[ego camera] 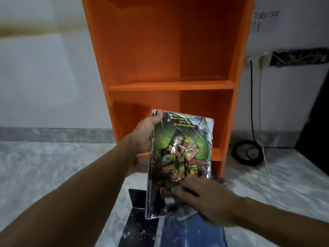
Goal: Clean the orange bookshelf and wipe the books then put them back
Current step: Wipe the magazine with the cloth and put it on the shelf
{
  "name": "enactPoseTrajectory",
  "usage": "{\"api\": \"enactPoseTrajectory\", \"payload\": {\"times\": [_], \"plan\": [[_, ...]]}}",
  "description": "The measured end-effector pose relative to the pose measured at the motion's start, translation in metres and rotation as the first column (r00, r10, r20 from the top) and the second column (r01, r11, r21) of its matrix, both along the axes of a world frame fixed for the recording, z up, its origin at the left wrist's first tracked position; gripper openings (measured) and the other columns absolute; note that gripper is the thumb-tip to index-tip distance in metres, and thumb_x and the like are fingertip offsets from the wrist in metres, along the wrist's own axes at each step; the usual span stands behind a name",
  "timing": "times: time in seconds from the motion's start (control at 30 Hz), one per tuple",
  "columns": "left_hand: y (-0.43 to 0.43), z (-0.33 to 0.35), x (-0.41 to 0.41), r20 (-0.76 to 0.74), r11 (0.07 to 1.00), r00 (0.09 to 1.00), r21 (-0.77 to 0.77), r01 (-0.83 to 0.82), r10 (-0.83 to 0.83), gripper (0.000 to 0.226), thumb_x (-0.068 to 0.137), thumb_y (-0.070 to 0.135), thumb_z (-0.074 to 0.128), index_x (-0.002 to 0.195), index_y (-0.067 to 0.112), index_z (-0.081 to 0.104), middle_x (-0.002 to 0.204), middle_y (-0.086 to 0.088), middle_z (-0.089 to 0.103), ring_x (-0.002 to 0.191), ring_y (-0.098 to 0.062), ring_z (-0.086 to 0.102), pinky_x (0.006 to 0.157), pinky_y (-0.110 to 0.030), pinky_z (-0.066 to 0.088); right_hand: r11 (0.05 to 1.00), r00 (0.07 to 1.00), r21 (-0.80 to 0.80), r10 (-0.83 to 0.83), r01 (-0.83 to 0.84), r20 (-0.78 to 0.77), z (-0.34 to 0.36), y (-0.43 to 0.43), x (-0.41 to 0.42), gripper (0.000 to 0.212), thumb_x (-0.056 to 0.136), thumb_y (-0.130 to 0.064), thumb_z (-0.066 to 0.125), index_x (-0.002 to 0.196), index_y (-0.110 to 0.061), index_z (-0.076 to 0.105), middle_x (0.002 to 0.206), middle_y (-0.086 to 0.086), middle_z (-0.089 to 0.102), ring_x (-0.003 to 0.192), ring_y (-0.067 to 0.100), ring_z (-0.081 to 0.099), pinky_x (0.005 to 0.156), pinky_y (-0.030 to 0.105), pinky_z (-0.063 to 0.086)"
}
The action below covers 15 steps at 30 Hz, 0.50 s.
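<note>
1. Holding the book (179, 157) up off the floor, in front of the bottom compartments of the orange bookshelf (170, 85) and hiding part of its lowest board. Keeping it nearly upright, with the worn green-and-black cover facing the camera and the yellow print at the top upside down.
2. Gripping the book's upper left corner with the left hand (142, 138), thumb curling over onto the cover, other fingers going behind it and out of sight.
3. Laying the right hand (201, 195) on the lower part of the cover, fingers stretched out and spread, pressing flat rather than clutching. Blurring heavily here, so not telling whether anything is lying under the palm.
4. Showing, behind the book, a middle shelf board across the bookshelf and an upright divider in each tier.
5. Lying below the book on the floor (53, 166): a black flat piece (138, 211) speckled with white dust and, just beside it, a blue flat piece (195, 232), both too blurred to name further.
6. Running down the white wall at the right from a white socket strip (258, 58): a black cable (252, 104), coiling on the floor near the bookshelf's right foot.
7. Showing at the top right of the wall the handwritten words (265, 18) "TURN OFF TV".
</note>
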State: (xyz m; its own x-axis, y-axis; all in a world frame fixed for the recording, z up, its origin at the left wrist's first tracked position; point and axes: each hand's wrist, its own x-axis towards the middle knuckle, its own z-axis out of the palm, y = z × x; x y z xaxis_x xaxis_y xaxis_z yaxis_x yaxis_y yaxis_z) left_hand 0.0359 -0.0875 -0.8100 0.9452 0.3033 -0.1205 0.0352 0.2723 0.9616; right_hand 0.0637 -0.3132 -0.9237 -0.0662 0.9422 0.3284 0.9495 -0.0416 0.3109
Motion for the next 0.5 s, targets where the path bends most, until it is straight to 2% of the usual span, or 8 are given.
{"api": "enactPoseTrajectory", "payload": {"times": [0.07,0.13,0.2,0.27,0.33,0.43,0.5], "plan": [[-0.001,0.0,0.006,0.017,0.999,0.999,-0.016,0.037,-0.037,0.064,0.094,0.053,0.052,0.129,0.0,0.055,0.118,-0.018,0.066,0.104,-0.034,0.067,0.094,-0.051,0.052,0.974,0.983,0.185,-0.106,0.133,-0.148,0.031,0.001,0.014,0.082,0.066,-0.018,0.079,0.14,-0.011,0.045,0.12,0.012,0.061,0.098,0.024,0.06,0.071,0.038,0.059],[-0.006,0.0,0.009,0.033,0.996,0.997,-0.045,0.078,-0.077,0.065,0.095,0.058,0.045,0.126,0.002,0.057,0.111,-0.019,0.068,0.099,-0.034,0.068,0.091,-0.047,0.054,0.885,0.943,0.37,-0.187,0.283,-0.273,0.072,0.01,0.03,0.085,0.067,-0.01,0.073,0.146,-0.008,0.041,0.13,0.015,0.055,0.108,0.032,0.056,0.077,0.043,0.057],[-0.013,0.003,0.012,0.049,0.988,0.99,-0.08,0.135,-0.131,0.07,0.094,0.062,0.043,0.13,0.004,0.057,0.121,-0.02,0.066,0.112,-0.036,0.063,0.099,-0.047,0.049,0.792,0.902,0.459,-0.256,0.402,-0.348,0.098,0.028,0.042,0.081,0.074,-0.005,0.066,0.149,-0.007,0.036,0.137,0.016,0.049,0.117,0.035,0.049,0.09,0.043,0.05],[-0.017,0.011,0.013,0.067,0.981,0.985,-0.101,0.166,-0.16,0.068,0.092,0.064,0.046,0.12,0.005,0.063,0.118,-0.018,0.066,0.106,-0.033,0.064,0.094,-0.043,0.05,0.775,0.906,0.486,-0.266,0.404,-0.328,0.096,0.047,0.038,0.074,0.076,-0.006,0.066,0.145,-0.005,0.04,0.132,0.019,0.053,0.112,0.038,0.052,0.09,0.047,0.05],[-0.016,0.016,0.016,0.073,0.981,0.984,-0.092,0.168,-0.162,0.063,0.09,0.065,0.048,0.107,0.007,0.067,0.112,-0.016,0.067,0.095,-0.029,0.064,0.088,-0.04,0.049,0.863,0.964,0.431,-0.221,0.264,-0.149,0.068,0.052,0.023,0.061,0.082,-0.015,0.062,0.14,-0.005,0.046,0.124,0.021,0.058,0.105,0.038,0.056,0.085,0.05,0.052],[-0.005,0.015,0.015,0.153,0.991,0.982,-0.061,0.12,-0.109,0.061,0.098,0.058,0.038,0.114,0.007,0.065,0.115,-0.016,0.069,0.107,-0.034,0.067,0.097,-0.048,0.049,0.99,0.989,0.142,-0.008,-0.013,0.151,0.004,0.031,-0.001,0.047,0.091,-0.023,0.05,0.136,-0.01,0.045,0.119,0.018,0.062,0.097,0.031,0.06,0.077,0.04,0.052],[0.002,0.012,0.012,0.172,0.991,0.981,-0.082,0.108,-0.093,0.062,0.098,0.058,0.035,0.121,0.007,0.063,0.123,-0.018,0.066,0.112,-0.035,0.065,0.097,-0.049,0.049,0.996,0.984,-0.025,0.09,-0.087,0.152,-0.014,0.014,-0.01,0.041,0.096,-0.023,0.047,0.137,-0.013,0.045,0.12,0.014,0.061,0.097,0.027,0.06,0.076,0.038,0.051]]}}
